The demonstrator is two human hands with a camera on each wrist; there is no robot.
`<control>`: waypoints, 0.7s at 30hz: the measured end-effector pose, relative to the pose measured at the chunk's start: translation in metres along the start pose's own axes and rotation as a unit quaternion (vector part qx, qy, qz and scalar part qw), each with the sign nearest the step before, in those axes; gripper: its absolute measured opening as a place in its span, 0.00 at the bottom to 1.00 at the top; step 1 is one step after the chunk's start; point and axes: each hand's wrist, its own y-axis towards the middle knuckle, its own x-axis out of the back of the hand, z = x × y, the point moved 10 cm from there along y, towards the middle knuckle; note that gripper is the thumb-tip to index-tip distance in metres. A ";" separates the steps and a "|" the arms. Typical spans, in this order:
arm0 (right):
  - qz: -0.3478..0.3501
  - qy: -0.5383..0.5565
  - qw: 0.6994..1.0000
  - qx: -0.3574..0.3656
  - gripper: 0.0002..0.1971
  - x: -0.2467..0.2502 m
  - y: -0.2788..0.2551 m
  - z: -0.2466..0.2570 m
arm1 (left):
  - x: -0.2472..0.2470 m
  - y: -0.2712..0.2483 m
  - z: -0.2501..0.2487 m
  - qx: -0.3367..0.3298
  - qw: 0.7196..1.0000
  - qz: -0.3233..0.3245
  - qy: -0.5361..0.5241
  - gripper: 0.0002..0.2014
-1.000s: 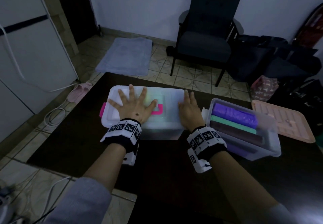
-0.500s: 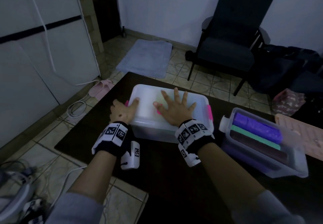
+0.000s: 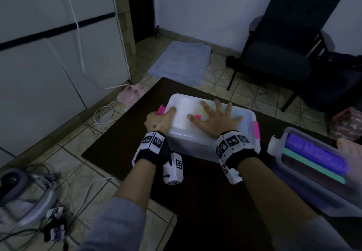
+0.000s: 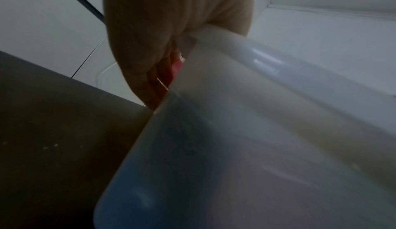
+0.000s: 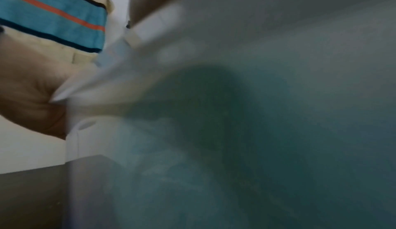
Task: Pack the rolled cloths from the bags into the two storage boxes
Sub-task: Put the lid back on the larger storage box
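The lidded box (image 3: 211,133) is being pressed by the spread right hand (image 3: 215,121); its pink latch (image 3: 161,109) is being gripped by the left hand (image 3: 158,121).

I see grey sleeves (image 3: 121,223) pushed up to mid-forearm on both arms. Each wrist wears a black band (image 3: 154,149) faced with white tiles bearing black square-code markers. A white camera block (image 3: 174,169) with the same markers hangs beneath each band.
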 end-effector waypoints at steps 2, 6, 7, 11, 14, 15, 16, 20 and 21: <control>0.015 -0.013 1.000 -0.004 0.43 -0.002 0.003 -0.001 | 0.000 0.001 -0.006 -0.022 1.000 -0.009 0.005 0.31; 0.023 -0.003 1.000 -0.007 0.42 -0.004 0.006 0.000 | 0.001 0.003 -0.021 -0.082 0.996 -0.022 0.015 0.26; 0.022 0.001 1.000 -0.007 0.42 -0.003 0.006 0.000 | 0.000 0.004 -0.024 -0.093 0.995 -0.021 0.023 0.25; 0.012 0.009 1.000 -0.014 0.41 -0.003 0.011 0.000 | -0.006 0.007 -0.036 -0.138 0.988 -0.009 0.065 0.24; -0.008 0.011 1.000 -0.020 0.40 -0.003 0.013 0.000 | -0.010 0.008 -0.043 -0.156 0.983 0.001 0.096 0.25; -0.015 0.012 1.000 -0.020 0.40 -0.003 0.014 0.000 | -0.011 0.008 -0.046 -0.165 0.980 0.003 0.107 0.24; -0.020 0.013 1.000 -0.019 0.40 -0.003 0.015 0.001 | -0.012 0.008 -0.049 -0.175 0.977 0.004 0.118 0.24; -0.031 0.018 0.999 -0.021 0.41 -0.002 0.019 0.000 | -0.016 0.011 -0.057 -0.199 0.966 0.014 0.167 0.23; -0.030 0.022 0.999 -0.021 0.41 -0.002 0.020 0.000 | -0.018 0.013 -0.058 -0.202 0.963 0.017 0.175 0.23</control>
